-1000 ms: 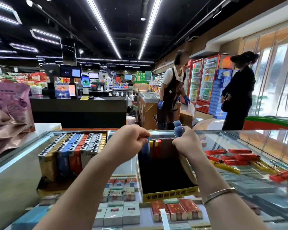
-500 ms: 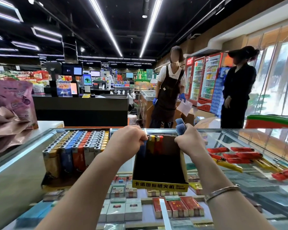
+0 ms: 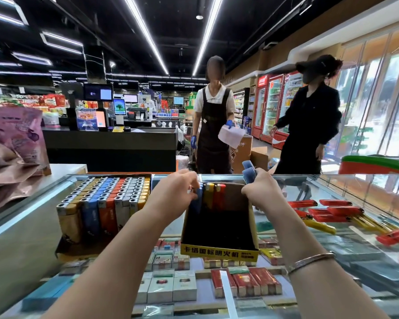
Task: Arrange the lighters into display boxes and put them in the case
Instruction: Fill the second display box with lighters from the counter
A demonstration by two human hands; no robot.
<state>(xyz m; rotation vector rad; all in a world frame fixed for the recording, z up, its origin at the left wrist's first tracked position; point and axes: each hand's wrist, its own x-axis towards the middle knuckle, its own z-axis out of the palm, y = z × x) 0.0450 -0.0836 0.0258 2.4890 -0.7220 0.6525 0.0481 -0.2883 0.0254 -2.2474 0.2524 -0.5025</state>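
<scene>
A dark display box [image 3: 219,249] with a yellow front strip stands on the glass case top [image 3: 32,226]. At its back row stand a blue lighter [image 3: 198,199], a yellow lighter [image 3: 209,196] and a red lighter [image 3: 219,196]. My left hand [image 3: 175,192] pinches the blue lighter at the box's back left corner. My right hand [image 3: 262,192] grips two blue lighters [image 3: 248,171] above the box's back right corner. A full display box of lighters [image 3: 106,201] sits to the left. Loose red lighters [image 3: 332,210] and yellow lighters [image 3: 320,226] lie on the glass to the right.
Cigarette packs [image 3: 171,286] show through the glass below. A purple bag [image 3: 12,143] rests at the left. Beyond the case stand a person in an apron [image 3: 213,125] holding paper and a person in black [image 3: 309,120]. Drink fridges [image 3: 274,107] line the far wall.
The view has lifted slightly. My hands stay at the box's back corners, the left one lowering a blue lighter into the row. The person in the apron has stepped closer.
</scene>
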